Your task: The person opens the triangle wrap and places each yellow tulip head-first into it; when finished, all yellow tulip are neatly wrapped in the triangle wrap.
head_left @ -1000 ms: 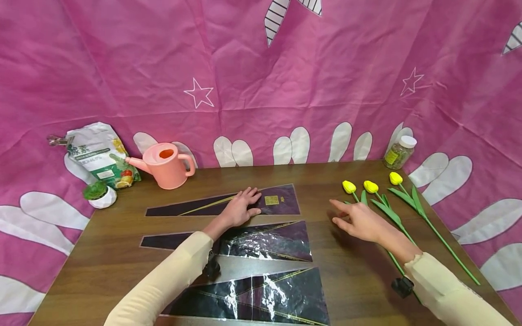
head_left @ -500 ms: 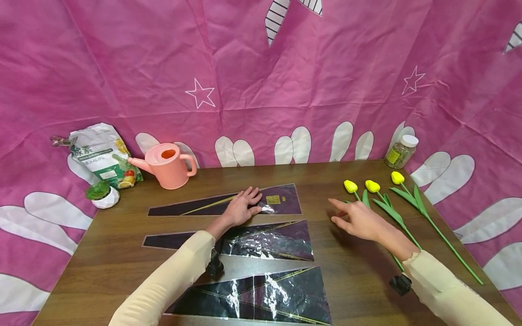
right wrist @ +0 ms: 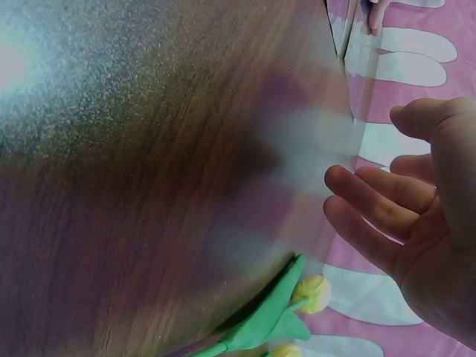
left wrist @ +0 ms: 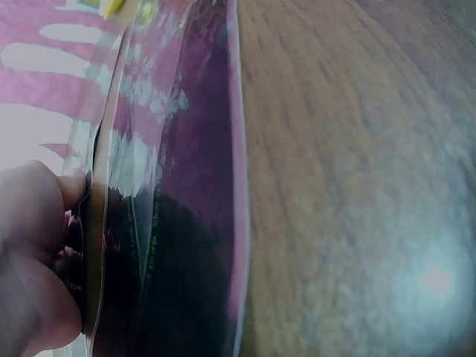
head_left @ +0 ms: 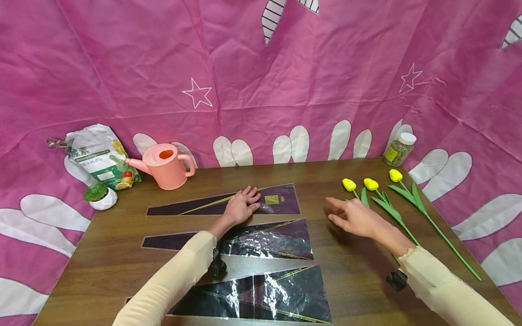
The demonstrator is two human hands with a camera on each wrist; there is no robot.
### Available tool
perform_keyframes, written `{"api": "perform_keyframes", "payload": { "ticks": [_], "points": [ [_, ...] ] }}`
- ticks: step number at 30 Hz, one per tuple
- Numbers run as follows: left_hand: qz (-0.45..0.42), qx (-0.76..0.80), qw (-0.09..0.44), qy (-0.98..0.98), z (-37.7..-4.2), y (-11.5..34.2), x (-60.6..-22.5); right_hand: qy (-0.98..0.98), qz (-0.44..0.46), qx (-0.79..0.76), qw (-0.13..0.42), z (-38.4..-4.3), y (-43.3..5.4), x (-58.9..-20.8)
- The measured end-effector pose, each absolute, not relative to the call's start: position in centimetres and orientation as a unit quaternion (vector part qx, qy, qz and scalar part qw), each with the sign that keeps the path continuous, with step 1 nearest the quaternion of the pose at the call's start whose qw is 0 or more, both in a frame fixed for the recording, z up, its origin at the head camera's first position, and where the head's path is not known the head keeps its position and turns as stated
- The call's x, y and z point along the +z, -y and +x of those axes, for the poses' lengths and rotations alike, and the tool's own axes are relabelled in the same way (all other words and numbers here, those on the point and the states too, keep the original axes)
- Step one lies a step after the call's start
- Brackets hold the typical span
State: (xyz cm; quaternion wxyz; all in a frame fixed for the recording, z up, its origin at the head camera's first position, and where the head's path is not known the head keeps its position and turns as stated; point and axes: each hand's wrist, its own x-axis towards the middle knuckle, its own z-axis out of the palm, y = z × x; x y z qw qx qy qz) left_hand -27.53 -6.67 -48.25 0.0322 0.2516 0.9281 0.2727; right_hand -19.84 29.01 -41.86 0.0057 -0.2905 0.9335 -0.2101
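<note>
Three dark, shiny tapered flower sleeves lie flat in a row in the head view: the far sleeve (head_left: 285,199), the middle sleeve (head_left: 273,241) and the near sleeve (head_left: 289,294). My left hand (head_left: 240,207) rests on the far sleeve, fingers spread. Seen from the left wrist, the left hand (left wrist: 30,260) is at the image edge beside a sleeve (left wrist: 201,178). My right hand (head_left: 352,218) is held above the table, holding nothing, with its fingers loosely bent. Nearest to it are yellow tulips (head_left: 371,184) with green stems, partly hidden beneath the forearm.
Another yellow tulip (head_left: 395,175) lies toward the table's right edge. A lidded jar (head_left: 398,150) stands at the back right. At the back left are a pink watering can (head_left: 169,170), a printed bag (head_left: 102,156) and a small potted plant (head_left: 103,199).
My right hand has drifted slightly left, away from the tulips. The left hand stays on the far sleeve. The head view shifts a little.
</note>
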Motion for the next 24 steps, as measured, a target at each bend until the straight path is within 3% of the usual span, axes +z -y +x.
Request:
{"api": "perform_keyframes", "payload": {
  "ticks": [15,20,24],
  "points": [
    [0.207,0.333,0.002,-0.920,-27.3,6.6,-48.3,-0.932,-0.276,-0.235,-0.001,-21.4,-27.8,-42.7],
    [0.203,0.353,-0.007,-0.913,-27.3,6.7,-48.5,-0.930,-0.231,-0.284,-0.017,-22.3,-26.6,-43.4],
    [0.208,0.367,-0.013,-0.907,-27.3,6.7,-48.6,-0.909,-0.166,-0.383,0.007,-23.2,-25.3,-44.0]
  ]
}}
